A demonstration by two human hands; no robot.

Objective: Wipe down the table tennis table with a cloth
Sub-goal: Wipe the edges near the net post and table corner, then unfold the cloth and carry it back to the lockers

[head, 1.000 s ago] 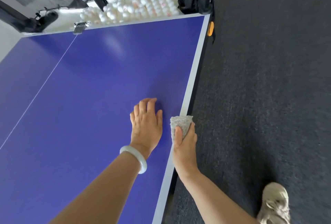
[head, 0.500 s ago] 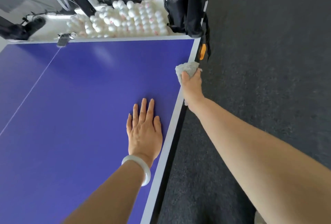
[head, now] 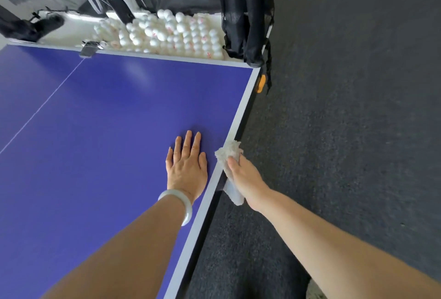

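Note:
The blue table tennis table (head: pixel 107 131) fills the left of the view, its white right edge running from the far corner toward me. My left hand (head: pixel 187 167) lies flat on the blue top with straight fingers, close to that edge, a pale bangle on its wrist. My right hand (head: pixel 245 177) grips a white fluffy cloth (head: pixel 229 155) and holds it against the table's right edge, just right of my left hand. Part of the cloth hangs down below the edge.
Beyond the far end, a white tray holds several white balls (head: pixel 171 33). A black net bag (head: pixel 248 12) hangs at the far right corner above an orange clip (head: pixel 261 83). A metal clamp (head: pixel 89 48) sits on the far edge. Dark carpet (head: pixel 346 131) lies to the right.
My right hand slid the cloth along the right edge out to the far corner and has now come back beside my left hand. My left hand stayed on the table.

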